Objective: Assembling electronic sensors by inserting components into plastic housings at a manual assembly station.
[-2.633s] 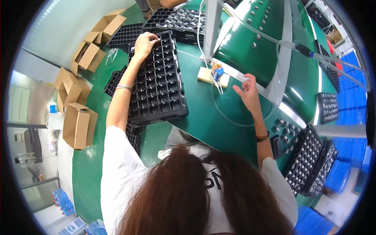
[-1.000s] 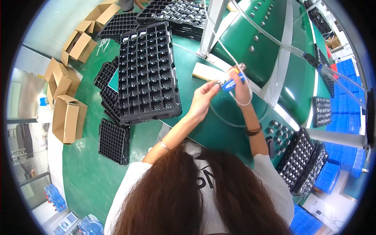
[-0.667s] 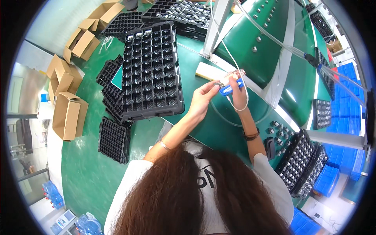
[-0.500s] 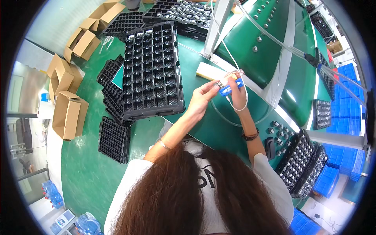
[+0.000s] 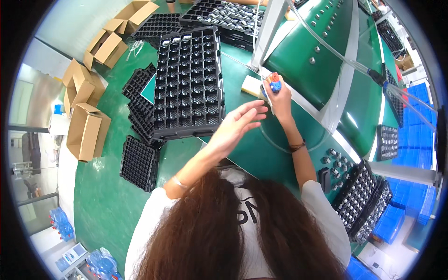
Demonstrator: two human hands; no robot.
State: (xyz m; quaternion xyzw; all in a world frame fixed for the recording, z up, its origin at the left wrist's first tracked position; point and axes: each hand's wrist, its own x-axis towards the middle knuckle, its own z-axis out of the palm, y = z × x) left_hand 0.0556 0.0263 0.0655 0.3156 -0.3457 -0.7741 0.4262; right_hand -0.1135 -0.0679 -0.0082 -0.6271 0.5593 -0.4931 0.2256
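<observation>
Right hand (image 5: pixel 281 100) grips the blue tool (image 5: pixel 276 87), long axis up-view, orange end (image 5: pixel 274 76) farthest; left hand (image 5: pixel 234 127) spread.

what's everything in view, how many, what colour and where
tool: one, blue and orange, upper centre
large tray: one, black, left of centre
other trays: several, black, left, top and right
block: one, yellow and white, left of tool
metal parts: many, silver, top and right
boxes: at least four, brown, left
crates: several, blue, right
bottles: several, blue, lower left
table: one, green, middle
left hand: one, bare, open, centre
right hand: one, bare, gripping tool
</observation>
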